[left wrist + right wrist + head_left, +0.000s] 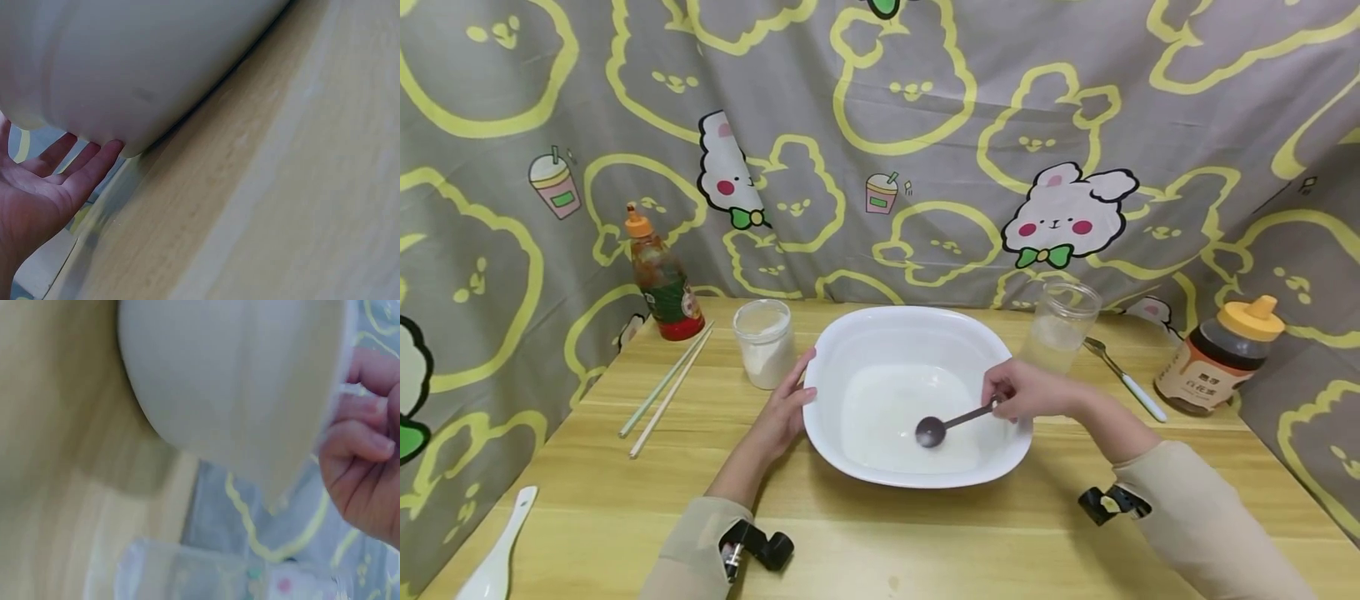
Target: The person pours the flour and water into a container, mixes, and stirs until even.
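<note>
A white, rounded basin (917, 481) stands on the table with white matter spread across its bottom. My right hand (1026, 388) pinches the handle of a dark round-bowled spoon (931, 432) above the inside of the basin, near its right rim. That hand shows beside the rim in the right wrist view, its fingers (356, 440) curled. On the other side, my left hand (782, 417) steadies the basin. Its fairly straight fingers (94, 169) press the outer wall in the left wrist view, and the thumb lies at the rim.
A jar of white powder (763, 346), chopsticks (673, 383) and a red sauce bottle (666, 283) stand or lie at left. A white spoon (505, 542) lies front left. At right are a clear jar (1063, 325), a fork (1126, 379) and a yellow-capped bottle (1217, 358).
</note>
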A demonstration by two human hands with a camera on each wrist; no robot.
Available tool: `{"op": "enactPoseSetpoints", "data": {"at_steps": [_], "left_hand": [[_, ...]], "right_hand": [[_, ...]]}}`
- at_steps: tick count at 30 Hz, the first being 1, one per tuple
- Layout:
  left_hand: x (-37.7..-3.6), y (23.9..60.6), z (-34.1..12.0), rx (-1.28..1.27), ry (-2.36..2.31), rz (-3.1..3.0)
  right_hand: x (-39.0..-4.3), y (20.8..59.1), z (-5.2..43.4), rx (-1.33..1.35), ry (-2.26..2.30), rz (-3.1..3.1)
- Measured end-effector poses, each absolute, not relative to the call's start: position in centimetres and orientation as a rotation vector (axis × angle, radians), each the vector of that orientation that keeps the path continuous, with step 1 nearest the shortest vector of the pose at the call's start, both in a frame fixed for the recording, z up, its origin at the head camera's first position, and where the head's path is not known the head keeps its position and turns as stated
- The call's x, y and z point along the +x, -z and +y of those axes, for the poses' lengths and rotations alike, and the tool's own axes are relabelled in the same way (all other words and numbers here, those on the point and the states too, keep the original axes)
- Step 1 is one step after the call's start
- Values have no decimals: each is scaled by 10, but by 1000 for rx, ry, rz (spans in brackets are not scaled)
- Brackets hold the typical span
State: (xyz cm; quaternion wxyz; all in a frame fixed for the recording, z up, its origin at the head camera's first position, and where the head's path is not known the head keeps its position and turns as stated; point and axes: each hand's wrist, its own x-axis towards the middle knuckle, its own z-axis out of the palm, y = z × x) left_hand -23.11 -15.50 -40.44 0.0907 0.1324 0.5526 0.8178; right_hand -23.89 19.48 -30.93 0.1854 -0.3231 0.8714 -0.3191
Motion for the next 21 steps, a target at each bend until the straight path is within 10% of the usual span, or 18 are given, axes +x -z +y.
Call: {"op": "enactPoseSetpoints", "data": {"at_steps": [21], "left_hand": [[-231, 404, -156, 384, -2428, 1639]], "right_hand": [[-261, 332, 150, -828, 1035, 2420]]}}
